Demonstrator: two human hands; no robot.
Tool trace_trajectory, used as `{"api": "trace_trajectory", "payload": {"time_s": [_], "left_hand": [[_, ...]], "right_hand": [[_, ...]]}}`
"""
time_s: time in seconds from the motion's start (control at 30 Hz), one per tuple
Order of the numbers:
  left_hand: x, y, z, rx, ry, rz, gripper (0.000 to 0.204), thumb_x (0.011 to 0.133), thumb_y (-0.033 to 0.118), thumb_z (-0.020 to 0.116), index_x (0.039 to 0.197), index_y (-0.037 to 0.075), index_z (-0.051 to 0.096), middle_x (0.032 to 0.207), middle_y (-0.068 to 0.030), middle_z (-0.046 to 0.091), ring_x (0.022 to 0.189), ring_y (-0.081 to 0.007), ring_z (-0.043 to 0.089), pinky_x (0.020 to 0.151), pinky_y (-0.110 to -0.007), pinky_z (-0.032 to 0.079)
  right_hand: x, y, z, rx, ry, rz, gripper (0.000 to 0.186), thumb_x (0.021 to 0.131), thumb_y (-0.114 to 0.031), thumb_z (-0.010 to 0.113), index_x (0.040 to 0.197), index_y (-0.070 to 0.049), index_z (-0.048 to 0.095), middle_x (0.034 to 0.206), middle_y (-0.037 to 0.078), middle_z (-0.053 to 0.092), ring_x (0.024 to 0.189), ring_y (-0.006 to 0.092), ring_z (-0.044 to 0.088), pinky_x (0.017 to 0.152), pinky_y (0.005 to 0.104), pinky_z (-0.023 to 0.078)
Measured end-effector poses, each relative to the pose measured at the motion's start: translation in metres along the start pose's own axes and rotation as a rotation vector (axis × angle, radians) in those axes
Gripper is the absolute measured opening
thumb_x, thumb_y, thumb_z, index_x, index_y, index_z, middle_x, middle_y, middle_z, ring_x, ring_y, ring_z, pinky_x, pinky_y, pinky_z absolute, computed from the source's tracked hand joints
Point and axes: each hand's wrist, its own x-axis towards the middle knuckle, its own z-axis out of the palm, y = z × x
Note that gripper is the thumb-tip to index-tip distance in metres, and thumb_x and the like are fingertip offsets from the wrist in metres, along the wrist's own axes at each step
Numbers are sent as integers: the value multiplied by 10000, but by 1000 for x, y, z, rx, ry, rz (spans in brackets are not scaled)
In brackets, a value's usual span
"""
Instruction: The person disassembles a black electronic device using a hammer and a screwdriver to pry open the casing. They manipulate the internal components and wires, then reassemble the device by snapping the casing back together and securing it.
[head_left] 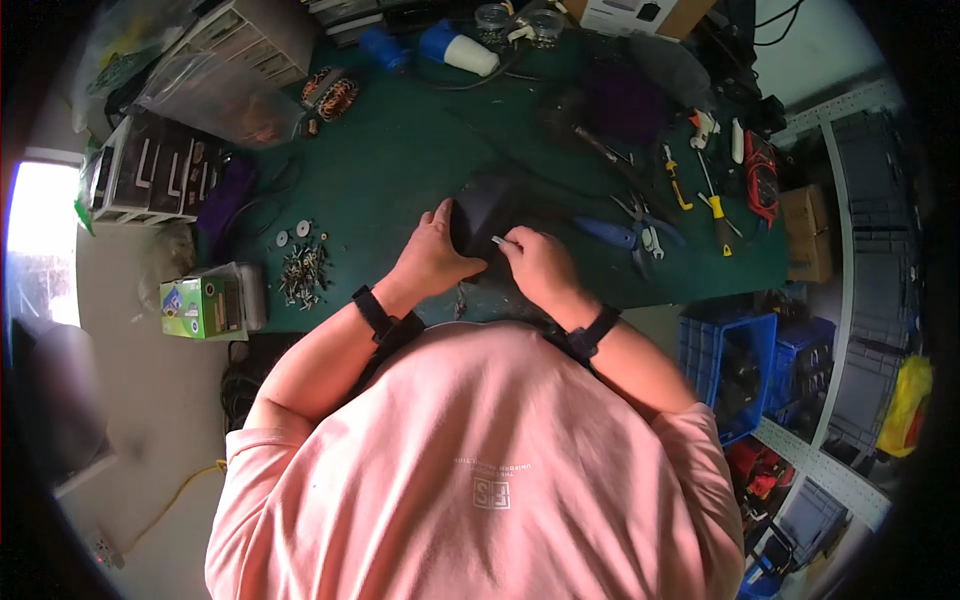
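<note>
My left hand (432, 255) grips a dark, angular object (480, 210) on the green work mat (360, 170), its fingers along the left side and thumb toward the lower edge. My right hand (535, 265) pinches a small silver item (501, 241) against the right side of that object; what the item is, I cannot tell. Left of my hands lies a pile of screws (305, 272) with two pale washers (283, 238). To the right are blue-handled pliers (605, 230), a wrench (651, 242) and a yellow-handled screwdriver (720, 225).
Small drawer units (150, 170) and a green box (200, 305) stand at the left. Tools, a red meter (760, 175) and a blue-white plug (460, 50) lie along the back and right. Blue crates (725, 370) and a shelving rack (840, 300) stand right of the bench.
</note>
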Motion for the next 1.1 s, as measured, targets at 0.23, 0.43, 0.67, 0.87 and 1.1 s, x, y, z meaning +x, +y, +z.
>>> {"api": "trace_trajectory", "payload": {"time_s": [0.23,0.43,0.67,0.87,1.1], "left_hand": [[-1,-1,9,61,-30,23,1135,656,294,865,1516,-88,231,1349,-316,474,1243,-419,525,1058,-391,457],[-3,-7,0,68,-70,45,1131,653,274,884,1521,-66,243,1388,-301,462,1288,-408,493,1096,-404,422],[-11,-10,-4,36,-127,74,1139,658,262,881,1538,-46,227,1404,-286,455,1300,-407,486,1106,-406,410],[-8,-12,-24,59,-248,92,1128,662,243,873,1548,-19,227,1413,-278,452,1323,-389,473,1117,-399,397],[7,-26,-30,146,-303,185,1142,635,327,876,1524,-46,265,1326,-281,506,1243,-403,525,1077,-404,433]], "right_hand": [[5,18,2,-71,192,-93,201,960,-247,593,866,-72,626,823,176,682,781,405,662,667,514,523],[13,16,-9,-290,172,-191,182,948,-231,602,848,-80,620,802,151,669,768,380,674,651,495,542],[43,14,-40,-328,-20,-291,190,886,-231,673,865,-44,643,856,174,691,825,388,681,712,489,550],[50,33,-44,-262,-98,-508,204,856,-250,691,847,-51,643,825,151,683,817,379,676,709,480,549],[32,18,-32,-283,-54,-365,201,909,-250,634,878,-54,668,833,152,691,799,369,683,686,475,553]]}}
